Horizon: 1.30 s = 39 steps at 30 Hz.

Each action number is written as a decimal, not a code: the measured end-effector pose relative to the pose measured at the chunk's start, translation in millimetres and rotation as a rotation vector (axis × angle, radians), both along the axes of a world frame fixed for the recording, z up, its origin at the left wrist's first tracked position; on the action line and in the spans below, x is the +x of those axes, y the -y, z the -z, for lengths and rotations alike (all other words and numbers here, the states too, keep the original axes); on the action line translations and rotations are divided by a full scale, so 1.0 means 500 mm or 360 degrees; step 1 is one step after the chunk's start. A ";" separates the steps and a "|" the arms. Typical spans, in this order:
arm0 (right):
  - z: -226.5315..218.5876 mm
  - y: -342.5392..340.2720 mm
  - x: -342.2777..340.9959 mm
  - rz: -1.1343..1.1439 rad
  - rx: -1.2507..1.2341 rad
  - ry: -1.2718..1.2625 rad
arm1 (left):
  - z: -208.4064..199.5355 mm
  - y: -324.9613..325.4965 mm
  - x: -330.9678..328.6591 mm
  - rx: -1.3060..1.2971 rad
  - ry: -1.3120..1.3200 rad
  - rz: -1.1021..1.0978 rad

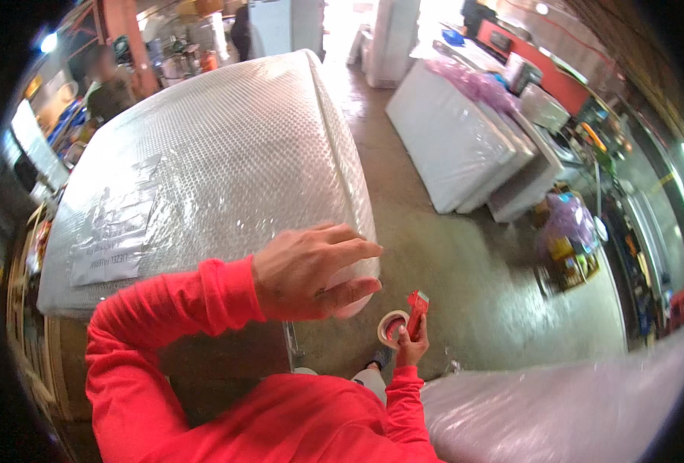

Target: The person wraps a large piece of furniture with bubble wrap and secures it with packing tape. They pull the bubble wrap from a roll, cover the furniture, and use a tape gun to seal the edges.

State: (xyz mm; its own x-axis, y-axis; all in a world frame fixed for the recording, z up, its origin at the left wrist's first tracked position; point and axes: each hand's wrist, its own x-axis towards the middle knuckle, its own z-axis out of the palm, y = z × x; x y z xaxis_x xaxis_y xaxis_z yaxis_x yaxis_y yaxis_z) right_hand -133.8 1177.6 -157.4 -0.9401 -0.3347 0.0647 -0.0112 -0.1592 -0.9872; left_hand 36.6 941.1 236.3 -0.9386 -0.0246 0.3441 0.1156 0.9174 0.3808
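A large bulky block wrapped in clear bubble wrap (234, 116) fills the left and middle of the head view. On its top, at the left, a white printed sheet (110, 239) lies flat. My left hand (311, 270) is over the block's near right corner, fingers stretched out and thumb apart, with nothing in it. Whether it touches the wrap I cannot tell. Lower and to the right, my right hand (411, 351) grips a red tape dispenser (417, 309) with a roll of tape (392, 328) on it, held above the floor beside the block.
White wrapped panels (458, 139) lean together across the aisle, with purple plastic film (473, 81) on top. A plastic-covered surface (566, 409) is close at my right. Crates and odds and ends (570, 258) line the right side. A person (109, 89) stands beyond the block, far left.
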 end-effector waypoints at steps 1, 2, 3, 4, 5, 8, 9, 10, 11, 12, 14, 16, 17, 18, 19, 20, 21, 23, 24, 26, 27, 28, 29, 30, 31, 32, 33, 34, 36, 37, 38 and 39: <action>-0.008 0.026 -0.040 -0.0075 -0.0032 -0.0056 | -0.002 0.007 -0.031 -0.0208 0.0033 -0.0028; -0.019 0.044 -0.067 -0.0133 -0.0075 -0.0117 | -0.005 0.013 -0.057 -0.0411 -0.0003 -0.0148; -0.036 0.072 -0.105 -0.0154 -0.0017 -0.0060 | -0.013 0.037 -0.091 -0.0520 0.0084 -0.0129; -0.054 0.084 -0.126 -0.0243 -0.0088 -0.0057 | -0.016 0.058 -0.120 -0.0651 0.0036 -0.0057; -0.072 0.091 -0.160 -0.0302 -0.0113 -0.0017 | -0.018 0.073 -0.125 -0.0677 0.0137 -0.0057; -0.120 0.101 -0.241 -0.0472 -0.0185 -0.0003 | -0.012 0.118 -0.117 -0.0418 0.0534 -0.0293; -0.131 0.092 -0.249 -0.0542 -0.0178 0.0004 | -0.007 0.127 -0.103 -0.0364 0.0418 -0.0259; -0.143 0.084 -0.267 -0.0604 -0.0155 -0.0018 | -0.002 0.131 -0.089 -0.0308 0.0421 -0.0284; -0.152 0.085 -0.280 -0.0645 -0.0164 -0.0006 | 0.002 0.137 -0.078 -0.0283 0.0422 -0.0292; -0.161 0.089 -0.291 -0.0669 -0.0187 -0.0031 | 0.005 0.140 -0.071 -0.0282 0.0423 -0.0296; -0.177 0.106 -0.313 -0.0722 -0.0214 -0.0047 | 0.006 0.137 -0.066 -0.0366 0.0461 -0.0293; -0.194 0.138 -0.330 -0.0783 -0.0220 -0.0030 | 0.003 0.129 -0.079 -0.0293 0.0453 -0.0327; -0.203 0.157 -0.341 -0.0818 -0.0279 -0.0117 | 0.001 0.123 -0.088 -0.0234 0.0455 -0.0376; -0.213 0.177 -0.352 -0.0877 -0.0336 -0.0127 | -0.001 0.120 -0.099 -0.0178 0.0395 -0.0398; -0.223 0.196 -0.360 -0.0936 -0.0376 -0.0141 | -0.004 0.114 -0.110 -0.0098 0.0337 -0.0531; -0.234 0.216 -0.370 -0.0993 -0.0396 -0.0163 | -0.007 0.113 -0.121 -0.0085 0.0403 -0.0654; -0.245 0.233 -0.380 -0.1043 -0.0397 -0.0196 | -0.011 0.111 -0.130 -0.0069 0.0440 -0.0758; -0.266 0.269 -0.401 -0.1191 -0.0469 -0.0369 | -0.021 0.110 -0.150 -0.0044 0.0530 -0.0963; -0.278 0.287 -0.414 -0.1240 -0.0522 -0.0517 | -0.028 0.108 -0.162 -0.0029 0.0587 -0.1066; -0.301 0.325 -0.442 -0.1300 -0.0548 -0.0871 | -0.043 0.098 -0.191 -0.0013 0.0630 -0.1244; -0.311 0.343 -0.456 -0.1340 -0.0552 -0.1002 | -0.048 0.085 -0.209 0.0014 0.0638 -0.1328; -0.321 0.350 -0.466 -0.1386 -0.0551 -0.1123 | -0.050 0.063 -0.229 0.0045 0.0634 -0.1413; -0.328 0.361 -0.474 -0.1498 -0.0603 -0.1155 | -0.048 0.040 -0.251 0.0109 0.0337 -0.1366; -0.333 0.373 -0.485 -0.1614 -0.0678 -0.1206 | -0.041 0.014 -0.274 0.0395 0.0232 -0.1471; -0.336 0.383 -0.490 -0.1697 -0.0792 -0.1246 | -0.027 -0.018 -0.295 0.0662 0.0123 -0.1570; -0.336 0.390 -0.493 -0.1759 -0.0828 -0.1303 | -0.009 -0.051 -0.314 0.0933 -0.0003 -0.1668; -0.336 0.398 -0.495 -0.1788 -0.0908 -0.1347 | 0.018 -0.074 -0.336 0.1128 -0.0055 -0.1787; -0.336 0.403 -0.497 -0.1833 -0.0999 -0.1396 | 0.050 -0.089 -0.356 0.1314 -0.0120 -0.1911; -0.338 0.416 -0.504 -0.2054 -0.1064 -0.1352 | 0.109 -0.121 -0.384 0.1715 -0.0349 -0.2067; -0.339 0.425 -0.511 -0.2143 -0.1101 -0.1353 | 0.137 -0.131 -0.401 0.1924 -0.0516 -0.2076; -0.339 0.430 -0.517 -0.2251 -0.1112 -0.1369 | 0.161 -0.149 -0.413 0.2130 -0.0669 -0.2025; -0.337 0.437 -0.525 -0.2358 -0.1111 -0.1398 | 0.183 -0.166 -0.421 0.2120 -0.0714 -0.2163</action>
